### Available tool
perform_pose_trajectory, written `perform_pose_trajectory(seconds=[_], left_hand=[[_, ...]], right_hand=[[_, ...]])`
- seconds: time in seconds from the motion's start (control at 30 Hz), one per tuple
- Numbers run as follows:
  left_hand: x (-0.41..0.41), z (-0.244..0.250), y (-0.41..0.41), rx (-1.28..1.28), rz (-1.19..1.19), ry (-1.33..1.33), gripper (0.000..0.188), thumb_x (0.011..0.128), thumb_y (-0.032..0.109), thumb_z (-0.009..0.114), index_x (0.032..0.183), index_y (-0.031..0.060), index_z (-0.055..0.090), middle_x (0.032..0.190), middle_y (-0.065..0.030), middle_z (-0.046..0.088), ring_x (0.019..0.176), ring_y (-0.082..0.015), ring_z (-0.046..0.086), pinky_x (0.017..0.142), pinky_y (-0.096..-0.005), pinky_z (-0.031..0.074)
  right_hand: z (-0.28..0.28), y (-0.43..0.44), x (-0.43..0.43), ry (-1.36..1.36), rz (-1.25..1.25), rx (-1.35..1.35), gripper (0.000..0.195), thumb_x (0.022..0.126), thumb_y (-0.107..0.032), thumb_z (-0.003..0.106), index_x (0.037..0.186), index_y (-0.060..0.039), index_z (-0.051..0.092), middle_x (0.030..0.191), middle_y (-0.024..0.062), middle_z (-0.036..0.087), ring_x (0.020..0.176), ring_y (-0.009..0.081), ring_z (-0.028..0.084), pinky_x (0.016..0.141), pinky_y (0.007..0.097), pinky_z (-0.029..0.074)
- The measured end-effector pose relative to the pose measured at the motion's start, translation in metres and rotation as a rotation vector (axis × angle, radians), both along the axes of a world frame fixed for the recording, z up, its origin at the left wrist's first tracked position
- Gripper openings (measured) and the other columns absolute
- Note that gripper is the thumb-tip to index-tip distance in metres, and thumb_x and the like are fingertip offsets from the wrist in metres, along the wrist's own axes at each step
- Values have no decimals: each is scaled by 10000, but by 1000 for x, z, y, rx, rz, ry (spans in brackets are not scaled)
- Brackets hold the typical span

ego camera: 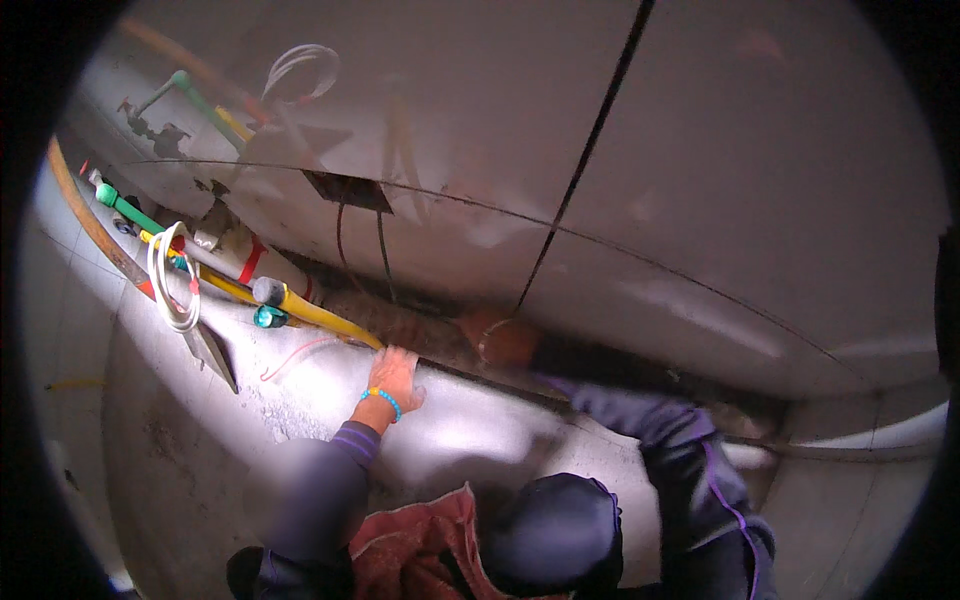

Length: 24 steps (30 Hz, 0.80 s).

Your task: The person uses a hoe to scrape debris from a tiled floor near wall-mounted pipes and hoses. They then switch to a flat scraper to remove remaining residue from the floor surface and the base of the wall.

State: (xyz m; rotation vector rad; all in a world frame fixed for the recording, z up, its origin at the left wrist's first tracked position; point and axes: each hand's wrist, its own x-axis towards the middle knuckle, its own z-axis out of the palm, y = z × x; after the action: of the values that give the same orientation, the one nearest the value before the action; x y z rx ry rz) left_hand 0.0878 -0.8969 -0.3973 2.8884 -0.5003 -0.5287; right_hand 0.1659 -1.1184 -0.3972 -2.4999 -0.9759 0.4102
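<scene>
My left hand (395, 375), wearing a blue beaded bracelet, lies over the edge of a pale ledge (465, 420). Its fingertips meet the near end of a yellow pipe or hose (330, 319); whether they grip it cannot be told. My right hand (501, 337) reaches into the dark gap between ledge and glossy wall panels (465, 150). It is blurred and dim, with a thin pale loop across it, and its grip is unclear. Left of the hands lie a green pipe (135, 214), a coil of white tubing or cable (152, 281) and a teal fitting (268, 316).
A brown-orange hose (94, 225) curves in at left. Near it are a flat pointed metal piece (214, 358) and a large pipe with red tape (255, 259). Two thin cables (383, 255) hang below a square wall opening (349, 191). Crumbs of debris (277, 420) lie on the ledge.
</scene>
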Motion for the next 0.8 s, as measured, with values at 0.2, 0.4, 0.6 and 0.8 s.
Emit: perform_pose_trajectory(seconds=[0.2,0.4,0.6,0.8], left_hand=[[-8,5,17,70,77,30,639,625,317,716,1154,18,519,1217,-198,471,1202,-345,381,1061,-430,260],[4,9,2,126,45,106,644,624,325,712,1163,27,522,1266,-190,457,1221,-334,379,1060,-418,265],[17,11,-34,140,87,-84,581,728,295,620,1258,90,501,1363,-163,415,1265,-306,372,1034,-403,306],[61,-25,-54,243,42,381,511,787,299,565,1255,103,505,1324,-158,453,1222,-307,415,1001,-389,344]], right_hand=[[51,-13,-8,-182,31,-185,192,806,-116,520,872,32,623,796,206,641,760,348,641,667,437,510],[4,-65,-44,23,-261,-111,464,890,-94,385,1344,-188,375,1129,183,575,1019,362,556,876,464,433],[54,-149,-85,-78,-172,-375,392,876,-199,440,1263,-162,488,1037,200,604,949,323,600,866,473,456],[51,-69,-46,53,-271,-239,535,781,-72,520,1296,-208,464,1022,203,614,937,351,603,856,467,462]])
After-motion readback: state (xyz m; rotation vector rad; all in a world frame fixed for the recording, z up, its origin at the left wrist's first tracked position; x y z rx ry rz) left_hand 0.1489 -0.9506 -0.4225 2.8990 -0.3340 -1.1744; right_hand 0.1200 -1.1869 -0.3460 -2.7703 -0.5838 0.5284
